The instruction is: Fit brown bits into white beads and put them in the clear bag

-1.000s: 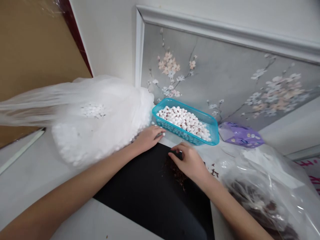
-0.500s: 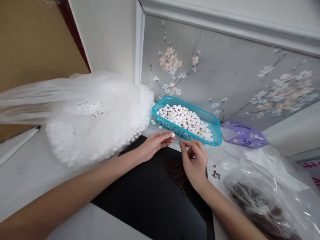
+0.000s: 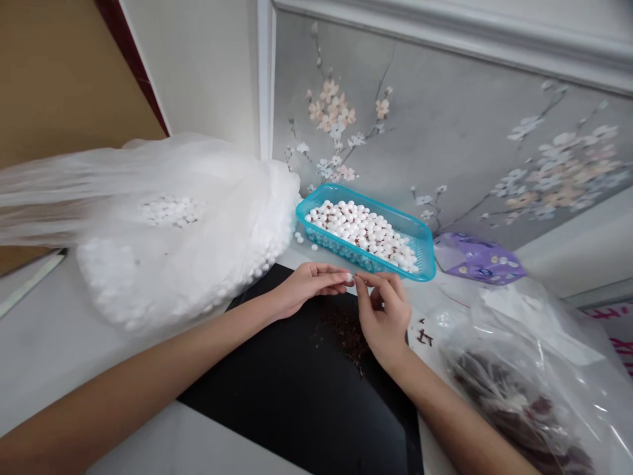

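My left hand (image 3: pixel 312 285) pinches a small white ball (image 3: pixel 349 278) between thumb and fingertips, above the far edge of a black mat (image 3: pixel 297 382). Right beside the ball, my right hand (image 3: pixel 384 305) has its thumb and forefinger pressed together; what they hold is too small to make out. A pile of small dark red-brown pieces (image 3: pixel 350 336) lies on the mat under my hands. Just beyond them stands a blue basket (image 3: pixel 429 260) with many white balls in it, some showing red-brown bits.
A large sheer bag of white balls (image 3: pixel 198 264) bulges at the left. Several loose balls lie near the basket. At the right are a purple packet (image 3: pixel 482 259), a clear plastic bag with dark contents (image 3: pixel 514 389) and a few red-brown bits (image 3: pixel 424 335). A framed flower picture (image 3: pixel 435 119) stands behind.
The gap between my hands has closed, and the white ball is now at my right fingertips. The whole view has shifted slightly.
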A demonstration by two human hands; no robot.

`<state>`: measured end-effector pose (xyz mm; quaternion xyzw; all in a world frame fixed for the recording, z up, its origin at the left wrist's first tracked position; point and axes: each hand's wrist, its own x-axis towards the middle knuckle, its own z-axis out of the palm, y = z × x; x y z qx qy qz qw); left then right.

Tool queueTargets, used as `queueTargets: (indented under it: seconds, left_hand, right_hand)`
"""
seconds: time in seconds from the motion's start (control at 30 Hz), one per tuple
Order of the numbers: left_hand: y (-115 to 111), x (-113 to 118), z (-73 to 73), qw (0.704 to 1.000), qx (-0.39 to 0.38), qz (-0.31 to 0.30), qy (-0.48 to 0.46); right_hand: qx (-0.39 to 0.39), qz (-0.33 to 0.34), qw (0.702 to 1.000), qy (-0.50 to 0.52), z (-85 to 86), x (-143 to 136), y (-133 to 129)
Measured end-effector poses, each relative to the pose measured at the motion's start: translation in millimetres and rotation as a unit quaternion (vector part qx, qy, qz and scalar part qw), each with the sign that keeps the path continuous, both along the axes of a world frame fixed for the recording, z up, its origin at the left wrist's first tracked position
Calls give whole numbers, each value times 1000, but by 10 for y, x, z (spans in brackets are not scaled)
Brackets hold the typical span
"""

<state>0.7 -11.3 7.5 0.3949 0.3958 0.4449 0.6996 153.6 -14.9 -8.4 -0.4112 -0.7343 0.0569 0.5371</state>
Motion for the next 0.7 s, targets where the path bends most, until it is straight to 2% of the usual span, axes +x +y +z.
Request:
queueTargets:
  seconds: [0.23, 0.7]
  left_hand:
    - [-9, 3, 16, 1000, 2, -5, 5]
    - [-1, 8, -51, 1000, 25, -10, 2]
  right_hand:
    - [20, 11, 1000, 5, -22, -1, 2]
    - [-11, 56, 998, -15, -30, -9, 5]
